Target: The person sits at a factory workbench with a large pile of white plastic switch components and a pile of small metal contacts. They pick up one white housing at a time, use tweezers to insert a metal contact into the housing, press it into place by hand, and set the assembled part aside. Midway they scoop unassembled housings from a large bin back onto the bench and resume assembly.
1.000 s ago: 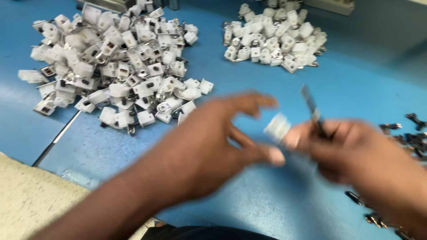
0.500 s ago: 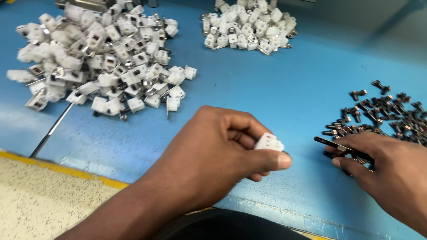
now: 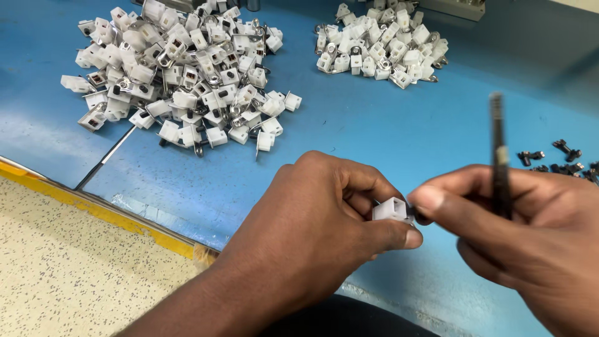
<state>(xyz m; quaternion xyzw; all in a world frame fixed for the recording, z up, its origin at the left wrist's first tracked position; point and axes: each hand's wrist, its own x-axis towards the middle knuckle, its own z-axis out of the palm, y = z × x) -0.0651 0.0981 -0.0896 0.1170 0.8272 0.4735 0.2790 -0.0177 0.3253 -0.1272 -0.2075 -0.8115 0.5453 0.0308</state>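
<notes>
The right hand (image 3: 524, 231) has left the screws (image 3: 561, 156) on the tabletop (image 3: 387, 137) and come across to the left hand (image 3: 324, 218). Both now pinch the white block (image 3: 390, 209) between them, the right also gripping an upright driver (image 3: 497, 156), so a screw seems to be going in.

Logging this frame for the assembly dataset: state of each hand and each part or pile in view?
left hand: closed, pinching the white plastic block
white plastic block: held between both hands, off the table
right hand: gripping the thin dark tool, fingertip at the block
thin dark tool: held upright
large white pile: loose on the blue table
small white pile: loose heap
dark screws: scattered
</notes>
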